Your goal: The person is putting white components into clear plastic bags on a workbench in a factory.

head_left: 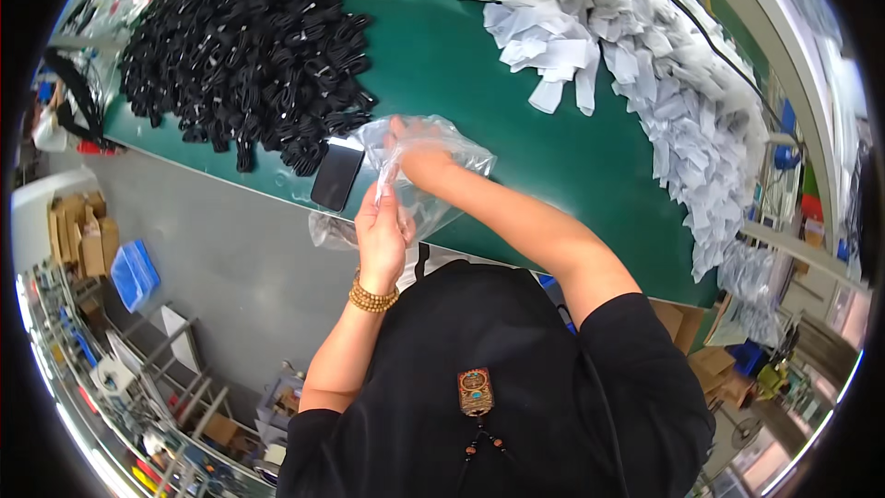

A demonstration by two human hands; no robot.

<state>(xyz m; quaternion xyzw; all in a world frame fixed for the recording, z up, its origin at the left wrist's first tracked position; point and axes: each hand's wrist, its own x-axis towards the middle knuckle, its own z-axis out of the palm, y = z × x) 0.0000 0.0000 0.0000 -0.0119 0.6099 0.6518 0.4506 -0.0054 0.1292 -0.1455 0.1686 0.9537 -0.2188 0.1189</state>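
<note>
A clear plastic bag (466,152) is spread between my hands at the near edge of the green table (544,184). My left hand (380,235) is closed, pinching the bag's gathered edge. Behind or inside the thin film lies my right hand (422,155); the plastic blurs its fingers, so their grip cannot be made out. Just left of the bag, a dark smartphone (337,177) rests on the table. Beyond the phone, a large heap of black bundled cables (267,46) covers the table's left part.
A long pile of white, flat wrapped pieces (678,111) runs along the far and right sides. One black cable (682,9) crosses above it. On the floor at left are a blue bin (135,275) and cardboard boxes (83,232); a metal rack (184,378) stands nearer.
</note>
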